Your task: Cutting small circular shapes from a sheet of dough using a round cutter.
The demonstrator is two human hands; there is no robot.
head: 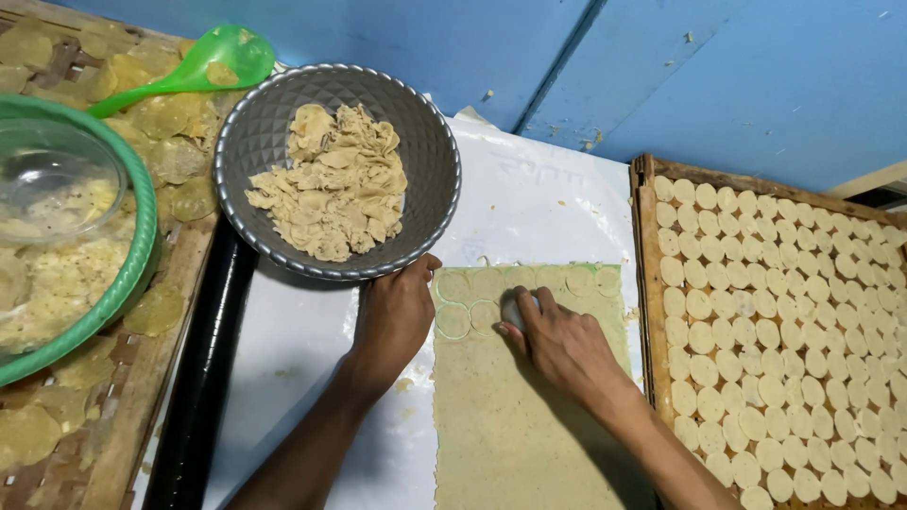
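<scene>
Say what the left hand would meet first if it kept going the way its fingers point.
The left hand points up the picture; its fingers already reach the grey bowl's rim, so probably the bowl.

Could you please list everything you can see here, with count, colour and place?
dough sheet: one, pale yellow-green, flat on the white sheet, circles cut along its top edge
round cutter: one, pale, pressed on the dough under the right hand
grey bowl: one, top centre, holding beige dough scraps
green basin: one, left, with a clear bowl inside
green scoop: one, top left
black rolling pin: one, left of the white sheet
white sheet: one, under the dough
wooden tray: one, right, filled with many pale dough discs
left hand: on the dough's left edge, by the bowl
right hand: on the cutter
</scene>
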